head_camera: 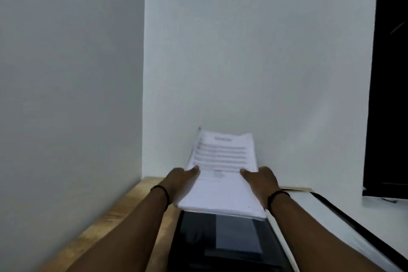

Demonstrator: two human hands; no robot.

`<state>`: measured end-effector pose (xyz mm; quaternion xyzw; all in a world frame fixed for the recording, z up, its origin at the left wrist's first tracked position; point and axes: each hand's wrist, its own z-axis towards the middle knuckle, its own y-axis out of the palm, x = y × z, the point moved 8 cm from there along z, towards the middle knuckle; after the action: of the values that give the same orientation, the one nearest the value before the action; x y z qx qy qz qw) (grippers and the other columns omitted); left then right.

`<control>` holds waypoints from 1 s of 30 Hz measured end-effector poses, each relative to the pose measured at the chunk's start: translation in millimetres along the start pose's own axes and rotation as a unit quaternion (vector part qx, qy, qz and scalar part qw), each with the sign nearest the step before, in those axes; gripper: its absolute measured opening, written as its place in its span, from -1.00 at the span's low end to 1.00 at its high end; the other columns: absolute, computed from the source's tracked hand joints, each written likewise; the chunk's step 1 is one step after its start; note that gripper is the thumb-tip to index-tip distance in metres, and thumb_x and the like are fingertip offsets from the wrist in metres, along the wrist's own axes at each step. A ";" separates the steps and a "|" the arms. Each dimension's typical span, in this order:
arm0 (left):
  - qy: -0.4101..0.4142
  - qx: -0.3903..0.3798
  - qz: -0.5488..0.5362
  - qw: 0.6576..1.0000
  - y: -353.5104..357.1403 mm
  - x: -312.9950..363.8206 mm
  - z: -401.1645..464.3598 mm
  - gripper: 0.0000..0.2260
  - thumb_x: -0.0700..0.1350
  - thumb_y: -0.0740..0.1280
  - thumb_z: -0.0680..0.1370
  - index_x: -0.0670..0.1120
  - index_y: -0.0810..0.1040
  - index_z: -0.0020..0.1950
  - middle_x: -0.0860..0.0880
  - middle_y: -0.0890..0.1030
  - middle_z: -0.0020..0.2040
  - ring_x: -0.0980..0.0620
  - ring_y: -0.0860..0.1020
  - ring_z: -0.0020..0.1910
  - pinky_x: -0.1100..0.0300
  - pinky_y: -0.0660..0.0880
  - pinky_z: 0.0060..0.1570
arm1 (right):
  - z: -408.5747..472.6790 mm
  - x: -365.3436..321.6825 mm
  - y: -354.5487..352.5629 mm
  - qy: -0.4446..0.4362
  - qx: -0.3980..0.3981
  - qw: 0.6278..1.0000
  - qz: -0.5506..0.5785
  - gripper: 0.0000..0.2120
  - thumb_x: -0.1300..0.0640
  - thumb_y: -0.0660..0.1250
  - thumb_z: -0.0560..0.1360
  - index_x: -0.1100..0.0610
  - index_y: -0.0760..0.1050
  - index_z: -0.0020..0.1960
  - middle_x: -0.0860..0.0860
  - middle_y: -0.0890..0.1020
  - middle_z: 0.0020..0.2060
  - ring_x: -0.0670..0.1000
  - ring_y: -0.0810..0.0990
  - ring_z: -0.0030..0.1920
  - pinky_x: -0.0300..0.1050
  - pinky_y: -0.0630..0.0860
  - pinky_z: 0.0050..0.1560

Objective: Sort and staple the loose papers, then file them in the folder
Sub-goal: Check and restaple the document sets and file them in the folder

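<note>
A thick stack of white printed papers (221, 174) is held up in front of the wall, its top sheet facing me with lines of text. My left hand (180, 180) grips the stack's left edge, thumb on top. On the opposite edge, my right hand (262, 181) grips the same way. Below the stack lies a black folder (220, 243) with a glossy cover, open on the desk; its white inner flap (320, 216) spreads to the right. No stapler is in view.
A wooden desk (106, 225) runs along the left under my forearm. White walls meet in a corner straight ahead. A dark panel (388, 95) stands at the far right above a white ledge.
</note>
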<state>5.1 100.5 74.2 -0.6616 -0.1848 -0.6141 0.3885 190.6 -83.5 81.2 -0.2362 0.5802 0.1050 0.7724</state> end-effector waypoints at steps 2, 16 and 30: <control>-0.053 0.028 0.208 0.976 4.3 -34.8 20.1 -0.33 0.29 0.19 0.60 -0.29 0.46 0.38 -0.20 0.55 0.32 -0.19 0.53 0.27 0.05 0.50 0.22 | 6.5 34.1 -3.8 0.024 -0.017 0.969 -0.246 -0.52 -0.21 0.37 0.51 0.19 0.51 0.15 0.07 0.60 0.00 0.15 0.60 0.08 -0.13 0.51 -0.04; -0.090 0.111 0.234 0.962 27.3 -87.1 40.4 -0.48 0.19 0.17 0.63 -0.24 0.54 0.27 -0.21 0.59 0.26 -0.17 0.55 0.22 0.19 0.36 0.01 | -1.6 95.5 -5.1 0.043 -0.088 0.931 -0.352 -0.61 -0.27 0.30 0.51 0.03 0.35 -0.17 -0.05 0.51 -0.17 -0.01 0.50 -0.14 -0.26 0.26 -0.37; -0.100 0.064 0.302 0.946 -84.0 -100.9 -82.3 -0.34 0.30 0.09 0.48 -0.08 0.49 0.40 -0.13 0.48 0.42 -0.10 0.49 0.29 0.11 0.36 0.25 | -127.9 31.3 47.7 0.024 -0.168 0.942 -0.288 -0.81 0.06 0.45 0.48 0.11 0.48 -0.18 0.07 0.61 -0.25 0.03 0.53 -0.44 -0.18 0.46 -0.49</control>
<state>-128.5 115.8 -2.8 -0.7182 -0.0530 -0.3851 0.5771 71.0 -107.9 12.5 -0.5225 0.4792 -0.0317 0.7045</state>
